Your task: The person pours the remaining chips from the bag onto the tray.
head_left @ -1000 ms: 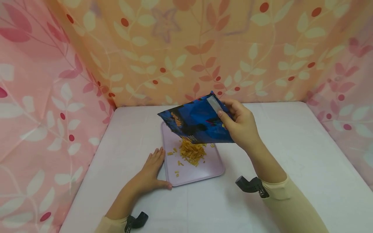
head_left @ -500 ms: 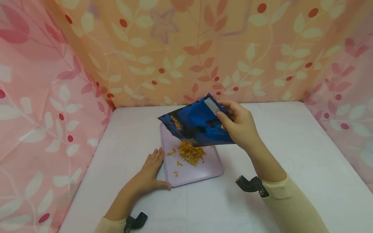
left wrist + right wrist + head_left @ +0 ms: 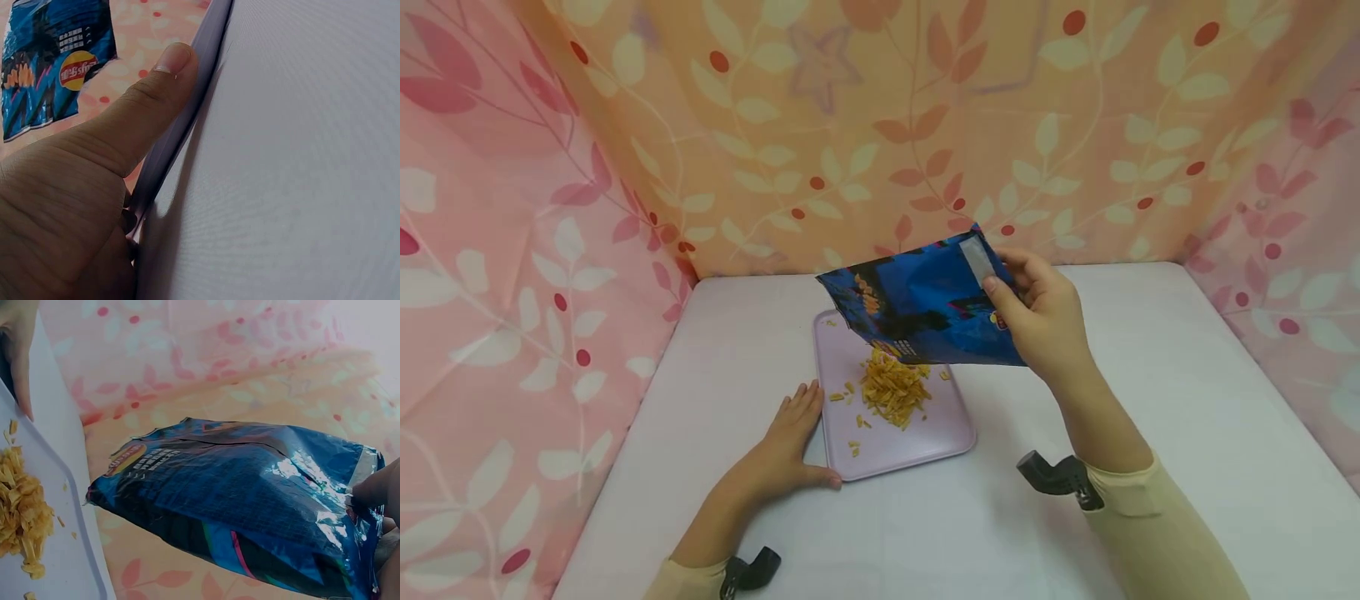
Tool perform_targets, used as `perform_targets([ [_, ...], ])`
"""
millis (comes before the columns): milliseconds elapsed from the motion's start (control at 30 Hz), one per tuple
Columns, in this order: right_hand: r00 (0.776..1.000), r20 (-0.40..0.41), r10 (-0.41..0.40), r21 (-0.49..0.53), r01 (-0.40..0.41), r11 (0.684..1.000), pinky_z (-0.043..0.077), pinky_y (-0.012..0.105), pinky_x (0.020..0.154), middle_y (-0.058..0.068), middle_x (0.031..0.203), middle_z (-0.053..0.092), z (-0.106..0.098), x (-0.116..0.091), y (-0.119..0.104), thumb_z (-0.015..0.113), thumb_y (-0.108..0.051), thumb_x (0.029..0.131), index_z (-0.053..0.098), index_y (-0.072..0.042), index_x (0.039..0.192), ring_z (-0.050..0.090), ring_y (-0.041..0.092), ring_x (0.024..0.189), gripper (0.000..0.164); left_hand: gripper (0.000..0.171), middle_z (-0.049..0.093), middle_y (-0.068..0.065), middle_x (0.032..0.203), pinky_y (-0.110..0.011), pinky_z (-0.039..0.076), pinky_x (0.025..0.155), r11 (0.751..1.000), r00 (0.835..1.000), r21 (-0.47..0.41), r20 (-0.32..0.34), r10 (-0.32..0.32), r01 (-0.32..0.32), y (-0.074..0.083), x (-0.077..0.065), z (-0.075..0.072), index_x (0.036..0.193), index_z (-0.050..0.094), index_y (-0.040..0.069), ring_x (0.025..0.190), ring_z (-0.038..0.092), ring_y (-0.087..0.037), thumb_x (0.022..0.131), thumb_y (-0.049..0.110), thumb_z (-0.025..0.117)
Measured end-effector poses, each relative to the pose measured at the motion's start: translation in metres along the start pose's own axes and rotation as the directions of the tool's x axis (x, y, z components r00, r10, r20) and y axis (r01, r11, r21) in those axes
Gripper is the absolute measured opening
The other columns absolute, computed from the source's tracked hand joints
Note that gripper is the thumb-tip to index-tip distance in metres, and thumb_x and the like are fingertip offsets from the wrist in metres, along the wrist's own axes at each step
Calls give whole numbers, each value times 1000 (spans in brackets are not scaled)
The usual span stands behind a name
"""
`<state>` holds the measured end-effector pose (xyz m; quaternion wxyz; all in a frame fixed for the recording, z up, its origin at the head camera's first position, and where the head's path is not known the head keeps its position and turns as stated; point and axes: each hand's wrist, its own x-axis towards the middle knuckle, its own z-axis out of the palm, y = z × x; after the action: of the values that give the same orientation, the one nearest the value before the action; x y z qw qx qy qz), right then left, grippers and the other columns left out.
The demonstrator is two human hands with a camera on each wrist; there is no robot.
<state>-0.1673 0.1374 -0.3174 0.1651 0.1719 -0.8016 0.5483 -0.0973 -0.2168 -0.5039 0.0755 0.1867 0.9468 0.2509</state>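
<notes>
My right hand (image 3: 1037,312) pinches one end of a blue chip bag (image 3: 917,308), thumb on the near face, fingers behind. The bag tilts above the far part of a pale purple tray (image 3: 910,442), its other end pointing left. On that tray lies a heap of yellow chip pieces (image 3: 895,387), with a few scattered bits around it. My left hand (image 3: 786,446) rests at the tray's left edge with thumb and fingers spread; in the left wrist view the thumb (image 3: 150,94) touches the rim. The right wrist view shows the bag (image 3: 237,487) close up, its yellow-red logo near the far end.
A white-covered table (image 3: 1112,417) lies under everything. Floral curtains stand on three sides: pink on the left (image 3: 512,292), orange at the back (image 3: 887,125), pink on the right (image 3: 1292,233). A black camera mount sits on each wrist.
The right hand has moved the bag slightly right and up from its place half a second ago. The left hand and the tray hold their position, and the heap looks much the same.
</notes>
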Motion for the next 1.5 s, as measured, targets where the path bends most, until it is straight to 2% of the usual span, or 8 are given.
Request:
perform_targets([
  [133, 999, -31, -20, 78, 22, 997, 57, 18, 76, 7, 112, 70, -5, -2, 1, 59, -18, 96, 60, -15, 127, 69, 14, 91, 31, 137, 3, -6, 163, -49, 4, 121, 1000, 1000, -20, -12, 2, -2, 1, 0, 0, 155, 10, 7, 150, -1, -27, 55, 73, 76],
  [567, 992, -104, -68, 183, 86, 979, 55, 21, 85, 10, 112, 68, -15, -14, 6, 59, -4, 93, 59, -3, 126, 68, 18, 95, 32, 137, 3, -4, 163, -47, 3, 122, 1000, 1000, -20, -7, -15, 15, 2, -1, 1, 155, 10, 8, 150, -2, -25, 54, 75, 75],
  [667, 991, -107, -80, 180, 98, 979, 55, 21, 84, 10, 112, 68, -18, -18, 9, 58, -2, 93, 58, -2, 125, 68, 17, 95, 32, 137, 3, -4, 163, -47, 3, 122, 1000, 1000, -20, -1, -17, 17, 2, 0, 1, 155, 10, 9, 150, -2, -25, 54, 75, 75],
  [900, 987, -119, -110, 100, 122, 987, 55, 21, 85, 8, 112, 69, -25, -30, 14, 58, -1, 93, 58, -4, 126, 68, 16, 95, 33, 136, 3, -6, 163, -48, 3, 122, 1000, 1000, -27, -6, 3, -3, 2, -2, 0, 155, 10, 7, 150, -2, -27, 56, 73, 75],
  [1167, 984, -124, -124, 90, 136, 987, 55, 22, 84, 10, 111, 69, -32, -40, 15, 58, 1, 93, 59, -2, 125, 68, 18, 92, 33, 136, 3, -6, 163, -48, 4, 121, 1000, 1000, -20, -21, 3, -4, 2, -2, 0, 155, 11, 6, 150, -1, -27, 55, 73, 76],
  [1500, 982, -156, -111, 160, 136, 978, 56, 23, 82, 13, 111, 69, -44, -42, 19, 56, 4, 92, 59, 2, 123, 69, 18, 92, 31, 135, 3, -6, 163, -49, 3, 121, 1000, 1000, -22, -19, 14, -15, 2, -3, 0, 155, 11, 6, 150, 0, -28, 56, 72, 76],
])
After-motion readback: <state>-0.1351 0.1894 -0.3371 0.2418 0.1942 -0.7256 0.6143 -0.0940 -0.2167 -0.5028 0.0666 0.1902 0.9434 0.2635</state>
